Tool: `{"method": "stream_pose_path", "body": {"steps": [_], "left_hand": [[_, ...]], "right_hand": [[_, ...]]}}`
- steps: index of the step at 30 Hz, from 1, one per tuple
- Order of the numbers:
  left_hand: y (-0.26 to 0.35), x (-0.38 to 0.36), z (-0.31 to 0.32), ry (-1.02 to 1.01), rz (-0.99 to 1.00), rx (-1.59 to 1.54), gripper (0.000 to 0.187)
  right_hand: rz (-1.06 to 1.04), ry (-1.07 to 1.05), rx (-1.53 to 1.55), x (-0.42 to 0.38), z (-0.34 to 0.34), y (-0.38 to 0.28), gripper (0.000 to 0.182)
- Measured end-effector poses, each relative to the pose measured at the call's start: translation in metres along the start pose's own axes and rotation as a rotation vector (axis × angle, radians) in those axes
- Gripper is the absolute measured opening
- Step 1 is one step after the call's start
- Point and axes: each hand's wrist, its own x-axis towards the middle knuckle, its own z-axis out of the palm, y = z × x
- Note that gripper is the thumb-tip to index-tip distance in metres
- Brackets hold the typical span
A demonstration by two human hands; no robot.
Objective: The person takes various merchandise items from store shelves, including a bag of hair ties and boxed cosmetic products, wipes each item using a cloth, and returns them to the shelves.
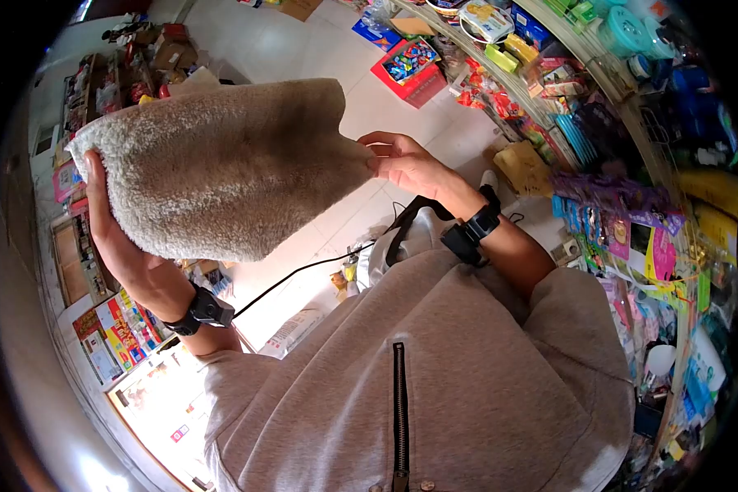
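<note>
A grey-brown fluffy cloth (221, 164) is stretched out in the air between my two hands, above the floor. My left hand (119, 221) grips its left edge, with the thumb on the near face and the other fingers mostly hidden behind. At the cloth's right corner, my right hand (406, 166) pinches the fabric between thumb and fingers. Each wrist wears a black strap with a small device.
Shelves (631, 139) packed with colourful packets run down the right side. A red box (410, 74) of small wrapped items stands near them. At the lower left is a bright glass-topped counter (160, 410). More goods line the left wall.
</note>
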Motion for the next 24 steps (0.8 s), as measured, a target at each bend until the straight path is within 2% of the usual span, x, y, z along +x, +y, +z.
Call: {"method": "stream_pose_path", "body": {"steps": [1,6,11,13,15,17,18,22,24], "left_hand": [[0.002,-0.001,0.003,-0.024,-0.025,-0.029,0.061],[0.0,0.005,0.009,0.11,-0.221,-0.128,0.042],[-0.004,0.001,0.011,0.07,-0.265,-0.147,0.042],[-0.003,-0.008,0.017,0.052,-0.268,-0.138,0.044],[-0.008,-0.009,0.002,-0.007,-0.266,-0.132,0.042],[-0.013,-0.014,-0.007,-0.145,-0.22,-0.051,0.044],[-0.016,-0.022,-0.008,-0.113,-0.166,-0.032,0.044],[-0.019,-0.037,-0.025,-0.031,-0.052,-0.006,0.054],[-0.025,-0.043,-0.043,-0.082,-0.007,-0.006,0.054]], "right_hand": [[0.004,-0.018,-0.088,-0.001,-0.003,0.001,0.042],[-0.013,0.017,-0.172,0.0,-0.016,0.005,0.046],[-0.017,0.003,-0.228,0.003,-0.028,0.007,0.051],[0.039,-0.034,0.047,0.005,-0.03,0.009,0.055],[0.073,-0.075,0.062,0.013,-0.043,0.012,0.052],[0.045,-0.119,0.252,0.023,-0.054,0.022,0.043],[0.054,-0.242,0.332,0.03,-0.058,0.023,0.033],[0.022,-0.271,0.331,0.017,-0.036,0.001,0.031],[-0.116,0.042,0.086,0.012,-0.022,-0.008,0.034]]}}
